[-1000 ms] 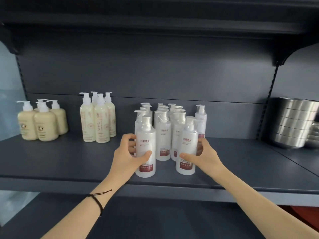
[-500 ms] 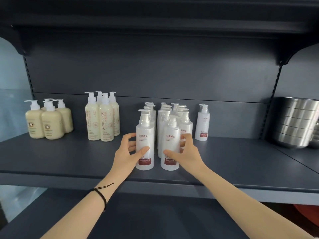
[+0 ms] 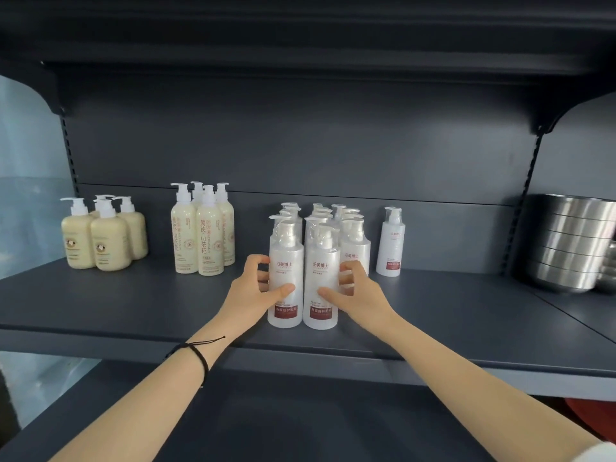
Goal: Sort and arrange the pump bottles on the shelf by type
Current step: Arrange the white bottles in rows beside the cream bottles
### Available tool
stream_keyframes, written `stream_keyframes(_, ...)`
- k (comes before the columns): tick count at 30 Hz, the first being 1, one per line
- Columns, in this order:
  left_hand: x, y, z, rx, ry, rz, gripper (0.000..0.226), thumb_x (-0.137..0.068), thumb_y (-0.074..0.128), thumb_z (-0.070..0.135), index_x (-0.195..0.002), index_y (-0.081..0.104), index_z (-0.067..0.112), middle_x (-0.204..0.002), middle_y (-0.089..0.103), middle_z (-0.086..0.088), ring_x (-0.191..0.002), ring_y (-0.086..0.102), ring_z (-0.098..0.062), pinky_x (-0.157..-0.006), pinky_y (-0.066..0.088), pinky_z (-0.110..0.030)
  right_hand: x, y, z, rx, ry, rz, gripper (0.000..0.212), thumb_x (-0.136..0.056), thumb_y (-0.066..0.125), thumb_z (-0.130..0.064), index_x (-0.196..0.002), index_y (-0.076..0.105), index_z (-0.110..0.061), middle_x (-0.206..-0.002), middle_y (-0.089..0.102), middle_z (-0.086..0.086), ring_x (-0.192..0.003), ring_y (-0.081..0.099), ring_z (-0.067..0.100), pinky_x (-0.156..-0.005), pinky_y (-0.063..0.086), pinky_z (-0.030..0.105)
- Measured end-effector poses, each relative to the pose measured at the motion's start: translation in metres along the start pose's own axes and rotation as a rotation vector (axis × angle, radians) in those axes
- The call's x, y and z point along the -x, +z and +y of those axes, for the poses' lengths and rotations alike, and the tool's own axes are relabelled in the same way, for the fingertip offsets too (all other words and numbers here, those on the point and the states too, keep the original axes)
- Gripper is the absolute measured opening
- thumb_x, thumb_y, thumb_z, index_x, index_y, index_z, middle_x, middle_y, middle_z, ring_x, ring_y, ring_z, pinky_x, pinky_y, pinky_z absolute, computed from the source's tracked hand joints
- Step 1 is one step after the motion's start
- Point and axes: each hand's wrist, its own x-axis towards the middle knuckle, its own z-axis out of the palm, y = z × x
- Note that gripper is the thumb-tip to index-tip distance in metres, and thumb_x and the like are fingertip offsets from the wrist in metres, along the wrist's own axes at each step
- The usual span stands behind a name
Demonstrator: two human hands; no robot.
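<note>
Head view, dark grey metal shelf (image 3: 133,311), front row.
Left hand (image 3: 256,290) grips white red-banded pump bottle (image 3: 286,268) marked 沿美博士; right hand (image 3: 355,295) grips its twin bottle (image 3: 321,275), just beside. Tall cream pump bottles (image 3: 208,241) read 黄芪·山茶花.

You have a single view: the wide-angle camera on your head, facing forward and slightly down into the dark grey metal shelf (image 3: 116,311), near enough that your bare forearms (image 3: 156,395) reach in from the bottom edge.
</note>
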Motion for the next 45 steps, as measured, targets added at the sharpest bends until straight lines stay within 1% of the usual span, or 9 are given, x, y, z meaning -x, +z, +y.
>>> stream_keyframes(6,-0.012,-0.021,0.017,-0.165,0.048,-0.073,0.045,-0.081,0.072,0.036,-0.116,0.047,0.022,-0.107,0.060,0.011,-0.095,0.059,-0.004,-0.070,0.044,-0.015,-0.010,-0.057,0.020,0.281,-0.022,0.106,0.022,-0.090,0.060,-0.041,-0.093,0.062,-0.019,-0.090,0.066,-0.010,-0.084,0.063,0.010,-0.077,0.055,0.031)
stream_keyframes(9,-0.016,-0.021,0.022,-0.242,0.101,-0.061,0.049,-0.083,0.068,0.040,-0.121,0.042,0.027,-0.108,0.055,0.014,-0.094,0.057,-0.003,-0.068,0.042,-0.017,-0.025,-0.080,0.040,0.579,-0.033,0.098,0.027,-0.090,0.058,-0.043,-0.105,0.059,-0.022,-0.106,0.063,-0.008,-0.092,0.060,0.012,-0.075,0.052,0.030)
stream_keyframes(14,-0.017,-0.010,0.020,-0.210,0.169,0.051,0.043,-0.086,0.059,0.046,-0.120,0.041,0.028,-0.103,0.056,0.016,-0.091,0.057,-0.004,-0.067,0.043,-0.018,-0.059,-0.100,0.066,0.649,0.038,0.101,0.051,-0.087,0.061,-0.045,-0.130,0.046,-0.022,-0.124,0.055,-0.001,-0.090,0.054,0.015,-0.071,0.047,0.032)
stream_keyframes(20,-0.027,0.000,0.010,-0.034,0.196,0.147,0.032,-0.087,0.061,0.035,-0.113,0.051,0.021,-0.103,0.060,0.009,-0.089,0.058,-0.008,-0.067,0.043,-0.012,-0.105,-0.106,0.092,0.398,0.153,0.148,0.072,-0.084,0.068,-0.038,-0.142,0.033,-0.014,-0.138,0.049,0.008,-0.110,0.055,0.024,-0.086,0.047,0.036)
stream_keyframes(25,-0.038,-0.001,0.005,-0.003,0.224,0.140,0.020,-0.085,0.064,0.026,-0.096,0.050,0.034,-0.097,0.057,0.014,-0.079,0.054,0.004,-0.065,0.043,-0.001,-0.139,-0.105,0.112,0.129,0.231,0.309,0.065,-0.083,0.073,-0.031,-0.134,0.039,-0.006,-0.131,0.054,0.008,-0.108,0.056,0.024,-0.081,0.041,0.030)
stream_keyframes(30,-0.041,0.005,-0.005,0.050,0.274,0.213,0.036,-0.075,0.071,0.050,-0.099,0.054,0.030,-0.094,0.061,0.019,-0.081,0.056,0.005,-0.070,0.045,-0.004,-0.169,-0.100,0.128,-0.064,0.268,0.390,0.072,-0.080,0.074,-0.038,-0.135,0.038,-0.008,-0.125,0.055,0.006,-0.101,0.055,0.023,-0.076,0.043,0.032)
stream_keyframes(37,-0.046,0.007,-0.012,0.073,0.321,0.231,0.046,-0.067,0.059,0.059,-0.100,0.054,0.029,-0.098,0.062,0.021,-0.089,0.059,-0.013,-0.073,0.049,-0.012,-0.187,-0.097,0.142,-0.214,0.246,0.398,0.045,-0.084,0.070,-0.035,-0.118,0.054,-0.010,-0.116,0.062,0.006,-0.101,0.061,0.025,-0.078,0.049,0.035)
stream_keyframes(40,-0.045,0.005,-0.012,0.066,0.316,0.222,0.054,-0.067,0.058,0.060,-0.106,0.055,0.023,-0.097,0.062,0.017,-0.089,0.060,-0.012,-0.072,0.051,-0.013,-0.186,-0.098,0.143,-0.202,0.244,0.400,0.029,-0.082,0.073,-0.033,-0.100,0.060,-0.013,-0.114,0.063,0.013,-0.097,0.064,0.028,-0.084,0.052,0.039)
stream_keyframes(45,-0.038,0.011,-0.011,0.091,0.292,0.232,0.035,-0.077,0.067,0.054,-0.102,0.053,0.034,-0.094,0.060,0.030,-0.084,0.058,0.003,-0.071,0.049,-0.010,-0.166,-0.100,0.132,-0.212,0.257,0.400,0.040,-0.076,0.079,-0.036,-0.104,0.062,-0.012,-0.102,0.065,0.003,-0.093,0.063,0.022,-0.081,0.050,0.035)
